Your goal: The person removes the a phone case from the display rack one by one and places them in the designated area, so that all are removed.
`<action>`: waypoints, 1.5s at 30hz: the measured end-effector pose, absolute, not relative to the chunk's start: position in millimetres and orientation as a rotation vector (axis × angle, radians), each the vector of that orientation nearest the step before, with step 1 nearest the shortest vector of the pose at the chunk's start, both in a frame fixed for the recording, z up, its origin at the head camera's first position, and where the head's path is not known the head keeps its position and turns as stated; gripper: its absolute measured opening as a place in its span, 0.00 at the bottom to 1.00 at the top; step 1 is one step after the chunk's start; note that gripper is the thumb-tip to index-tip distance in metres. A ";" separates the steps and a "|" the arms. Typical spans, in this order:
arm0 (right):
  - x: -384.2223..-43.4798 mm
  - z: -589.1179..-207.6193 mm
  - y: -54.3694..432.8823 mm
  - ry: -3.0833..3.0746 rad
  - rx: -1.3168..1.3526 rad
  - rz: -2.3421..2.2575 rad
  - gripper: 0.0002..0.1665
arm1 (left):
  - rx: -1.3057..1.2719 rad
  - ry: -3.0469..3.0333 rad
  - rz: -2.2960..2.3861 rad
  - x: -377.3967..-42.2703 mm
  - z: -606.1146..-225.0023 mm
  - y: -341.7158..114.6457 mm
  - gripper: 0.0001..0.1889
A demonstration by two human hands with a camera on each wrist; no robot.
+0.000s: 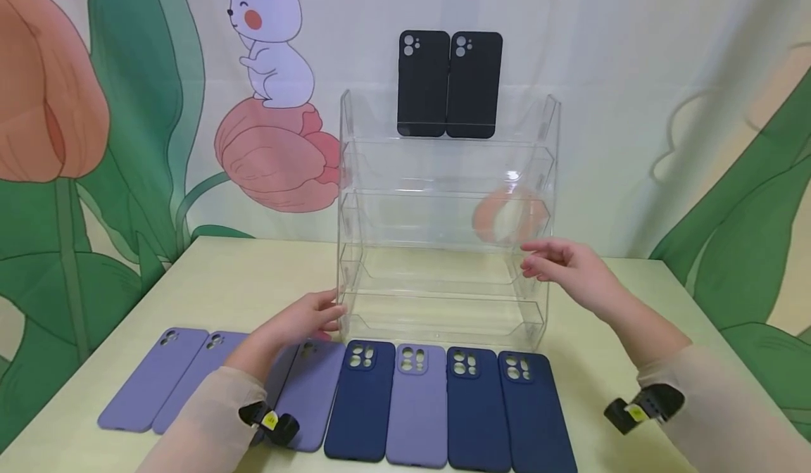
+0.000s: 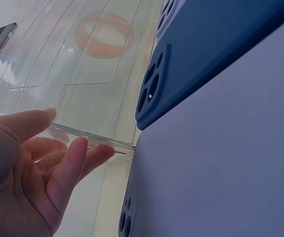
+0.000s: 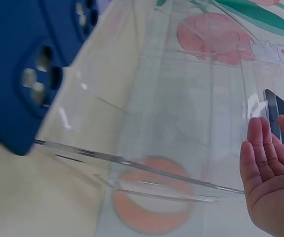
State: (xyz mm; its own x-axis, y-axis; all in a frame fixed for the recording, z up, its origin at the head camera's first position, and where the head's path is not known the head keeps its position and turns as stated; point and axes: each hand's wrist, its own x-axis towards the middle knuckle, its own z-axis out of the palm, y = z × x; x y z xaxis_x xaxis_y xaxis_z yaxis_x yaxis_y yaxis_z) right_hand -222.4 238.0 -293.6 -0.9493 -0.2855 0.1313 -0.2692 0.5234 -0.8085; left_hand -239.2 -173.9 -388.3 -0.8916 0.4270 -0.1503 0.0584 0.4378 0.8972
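Observation:
A clear acrylic tiered display rack (image 1: 437,297) stands on the table. My left hand (image 1: 309,317) is at its lower left side, fingertips right at the side panel; in the left wrist view the thumb and fingers (image 2: 67,173) are spread loosely at the panel edge. My right hand (image 1: 567,269) hovers by the right side panel, fingers relaxed and holding nothing. Two black phone cases (image 1: 423,82) stand side by side in the top tier. Below the rack lie dark blue phone cases (image 1: 478,410) and a purple phone case (image 1: 417,417) with large camera frames.
More purple phone cases (image 1: 152,381) lie at the front left, partly hidden by my left forearm. A cloth backdrop (image 1: 608,121) with a rabbit and flowers hangs behind the pale yellow table (image 1: 253,269). Small cameras are strapped to both wrists.

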 end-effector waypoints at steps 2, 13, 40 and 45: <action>-230.7 -284.2 233.8 2.719 -0.511 -1.477 0.23 | 0.412 2.343 1.437 -238.9 -388.7 -174.6 0.32; -253.4 -261.6 220.8 2.740 -0.513 -1.470 0.23 | 0.432 2.316 1.466 -238.9 -389.0 -175.8 0.31; -302.6 -187.7 198.6 2.859 -0.406 -1.500 0.27 | 0.441 2.317 1.467 -236.7 -387.9 -173.4 0.31; -314.6 -176.7 194.3 2.872 -0.382 -1.497 0.28 | 0.447 2.304 1.478 -238.8 -388.7 -174.1 0.31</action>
State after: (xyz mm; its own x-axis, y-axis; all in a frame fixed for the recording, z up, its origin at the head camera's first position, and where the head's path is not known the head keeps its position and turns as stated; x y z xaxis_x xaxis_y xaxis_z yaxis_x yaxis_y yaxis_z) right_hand -314.6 194.3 -176.7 -0.9655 -0.1510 0.2123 -0.2605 0.5528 -0.7915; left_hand -238.8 -174.1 -388.7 -0.8828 0.4507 -0.1327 0.0672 0.4007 0.9137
